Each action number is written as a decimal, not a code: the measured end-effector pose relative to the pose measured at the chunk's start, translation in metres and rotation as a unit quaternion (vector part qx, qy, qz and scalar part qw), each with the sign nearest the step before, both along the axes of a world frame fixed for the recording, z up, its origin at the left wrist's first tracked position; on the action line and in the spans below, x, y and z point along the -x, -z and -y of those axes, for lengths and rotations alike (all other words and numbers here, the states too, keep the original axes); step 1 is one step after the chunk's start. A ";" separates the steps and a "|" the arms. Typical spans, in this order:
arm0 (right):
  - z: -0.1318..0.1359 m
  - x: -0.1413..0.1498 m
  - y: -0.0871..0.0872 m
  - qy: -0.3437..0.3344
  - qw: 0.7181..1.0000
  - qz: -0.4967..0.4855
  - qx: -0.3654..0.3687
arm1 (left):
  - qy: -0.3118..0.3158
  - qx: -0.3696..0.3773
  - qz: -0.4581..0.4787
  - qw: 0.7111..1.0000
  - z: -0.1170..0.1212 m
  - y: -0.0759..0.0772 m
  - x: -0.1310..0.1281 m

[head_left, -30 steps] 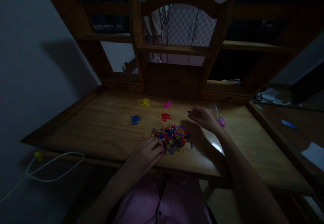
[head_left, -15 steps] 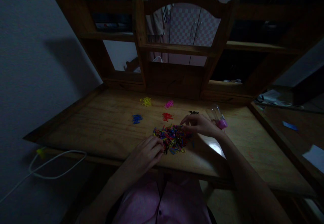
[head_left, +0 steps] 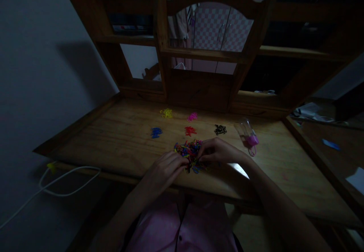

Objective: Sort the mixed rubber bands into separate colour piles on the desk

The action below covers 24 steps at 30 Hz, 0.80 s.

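A heap of small, thin, mixed-colour pieces (head_left: 186,150) lies near the front edge of the wooden desk; they look like little clips or pins, too small to tell which. My left hand (head_left: 169,166) rests at the heap's near left side, thumb and fingers pinched together at a dark piece. From the right, my right hand (head_left: 217,150) reaches over the heap, its fingertips closed down in it. What either pinch holds is hard to see. Beyond the heap lie sorted groups: red (head_left: 190,131), blue (head_left: 156,132), yellow (head_left: 166,113), pink (head_left: 192,116) and black (head_left: 220,129).
A clear bottle with a pink cap (head_left: 251,140) lies right of the black group. Shelving (head_left: 199,88) rises along the desk's back. A white cable (head_left: 71,195) loops past the front left edge. A lower surface on the right holds a blue item (head_left: 330,144).
My right hand has come back toward me from beside the black group, its fingers closing into the heap. My left fingertips have moved slightly farther into the heap. The view has shifted a little.
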State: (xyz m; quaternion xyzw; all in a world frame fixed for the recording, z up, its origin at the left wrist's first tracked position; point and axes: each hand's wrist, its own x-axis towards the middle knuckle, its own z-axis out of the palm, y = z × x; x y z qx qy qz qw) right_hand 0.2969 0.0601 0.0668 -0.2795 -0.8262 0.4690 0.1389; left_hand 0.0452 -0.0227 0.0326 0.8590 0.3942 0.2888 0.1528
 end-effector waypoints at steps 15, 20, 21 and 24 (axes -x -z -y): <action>-0.039 -0.041 0.000 0.379 0.915 -0.082 -0.106 | 0.084 -0.111 -0.155 0.978 -0.011 -0.001 -0.006; -0.050 -0.057 0.015 0.441 0.855 0.035 -0.272 | 0.092 -0.153 -0.154 0.972 -0.015 0.002 -0.012; -0.051 -0.058 0.018 0.444 0.844 0.059 -0.294 | 0.091 -0.150 -0.146 0.974 -0.015 0.003 -0.013; -0.051 -0.057 0.023 0.439 0.839 0.095 -0.306 | 0.087 -0.109 -0.108 0.984 -0.017 0.003 -0.013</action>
